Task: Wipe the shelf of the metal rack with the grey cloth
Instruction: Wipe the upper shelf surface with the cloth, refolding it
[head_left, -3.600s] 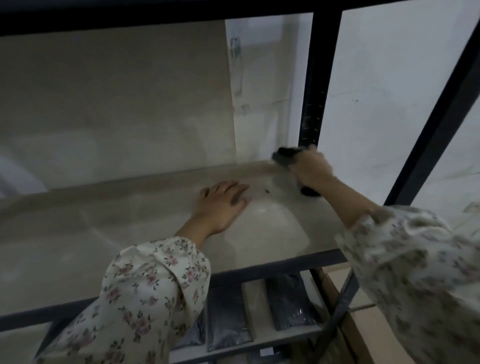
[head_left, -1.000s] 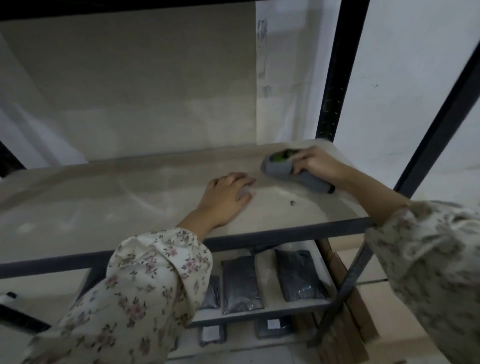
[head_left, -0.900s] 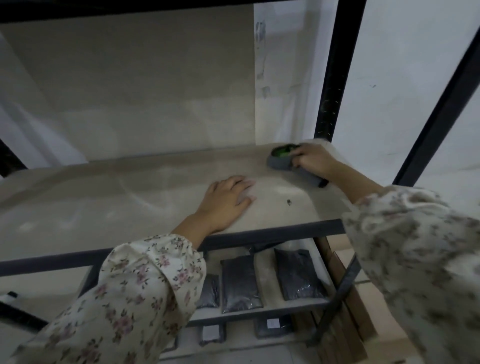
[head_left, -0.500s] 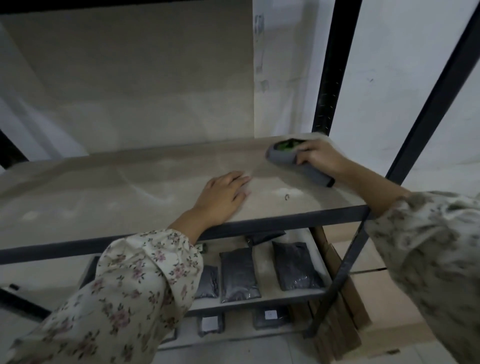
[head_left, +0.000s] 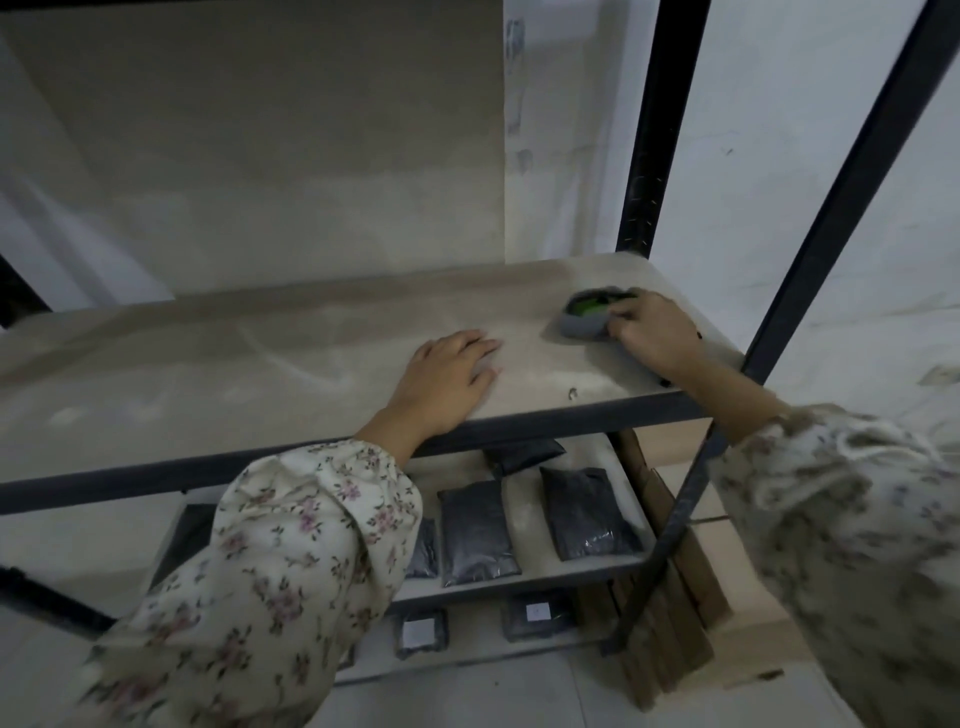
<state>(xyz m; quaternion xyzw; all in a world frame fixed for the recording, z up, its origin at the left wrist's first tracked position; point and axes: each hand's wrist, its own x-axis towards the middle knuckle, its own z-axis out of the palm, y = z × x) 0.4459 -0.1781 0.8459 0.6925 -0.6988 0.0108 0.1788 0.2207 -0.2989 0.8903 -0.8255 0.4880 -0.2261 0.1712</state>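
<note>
— Head view: where does the grey cloth (head_left: 584, 325) sit on the shelf (head_left: 260, 364)?

— Toward the right end of the shelf, close to the rear black upright (head_left: 657, 130) of the metal rack. It is bunched into a lump, with a patch of green showing on its top.

— What holds it?

— The right hand (head_left: 652, 338). It presses down on the cloth from the near-right side, fingers curled over the cloth's edge, so the hand is closed on it against the shelf board.

— And the left hand (head_left: 447, 382)?

— It lies flat on the shelf, to the left of the cloth and apart from it, palm down, fingers spread a little and holding nothing. Its wrist crosses the shelf's dark front rail (head_left: 130, 475).

— Anything else on that shelf?

— A small dark speck (head_left: 573, 393) lies near the front rail, between the two hands. The board looks dusty, with pale streaks left of the left hand.

— What about the sleeves?

— Both arms wear cream floral sleeves (head_left: 291, 561); the right one is blurred at the picture's edge.

— Below the shelf?

— On the next shelf down (head_left: 524, 579) lie several dark flat packets (head_left: 478, 530), side by side. Lower still, more dark packets with white labels (head_left: 535, 613). Brown cardboard (head_left: 675, 587) leans beside the rack's front right upright (head_left: 852, 171).
</note>
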